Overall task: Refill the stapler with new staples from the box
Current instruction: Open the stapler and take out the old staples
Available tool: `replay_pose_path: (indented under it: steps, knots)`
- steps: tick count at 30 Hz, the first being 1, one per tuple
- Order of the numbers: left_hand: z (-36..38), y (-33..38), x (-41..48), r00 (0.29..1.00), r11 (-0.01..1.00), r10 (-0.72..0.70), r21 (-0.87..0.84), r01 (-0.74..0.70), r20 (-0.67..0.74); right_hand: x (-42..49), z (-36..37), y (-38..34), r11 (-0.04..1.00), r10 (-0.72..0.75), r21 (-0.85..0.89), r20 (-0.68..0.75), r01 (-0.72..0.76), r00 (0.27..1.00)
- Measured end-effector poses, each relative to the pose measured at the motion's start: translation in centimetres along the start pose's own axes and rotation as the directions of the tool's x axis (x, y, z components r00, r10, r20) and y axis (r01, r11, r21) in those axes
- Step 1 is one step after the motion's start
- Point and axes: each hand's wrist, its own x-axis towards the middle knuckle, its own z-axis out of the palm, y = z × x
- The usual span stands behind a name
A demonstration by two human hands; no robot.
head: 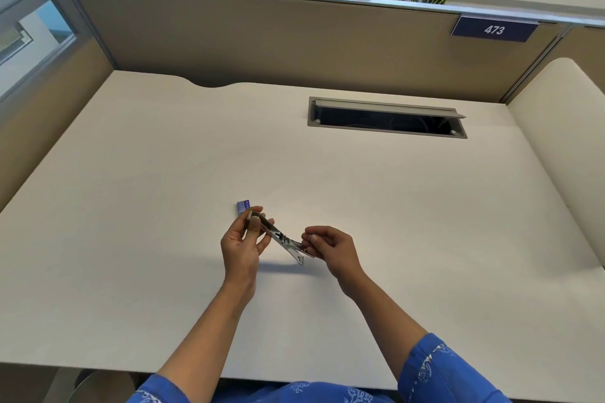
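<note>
- Blue sleeve (435, 366) on my right arm sits closest; both forearms reach out over the desk (393, 190).
- My left hand (244, 239) pinches one end of the opened stapler (278, 235); my right hand (330, 247) grips the other end, fingers curled.
- Its long axis slants between my hands, from the left fingertips back to the right.
- Just beyond my left fingertips lies the staple box (244, 206), so the left hand is nearer, I judge.
</note>
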Motion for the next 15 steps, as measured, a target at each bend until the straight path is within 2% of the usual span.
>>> replay_pose_path:
  steps: [5,15]
  knots:
    - [-0.4,0.2,0.4,1.000,1.000,0.002,-0.013,-0.002,-0.007,0.3,-0.6,-0.4,0.998,0.049,0.032,0.009,-0.050,0.999]
    - [-2.1,-0.1,1.2,0.997,0.997,0.007,-0.070,-0.012,-0.072,0.9,-0.9,0.3,0.984,0.007,-0.179,-0.033,-0.013,0.999]
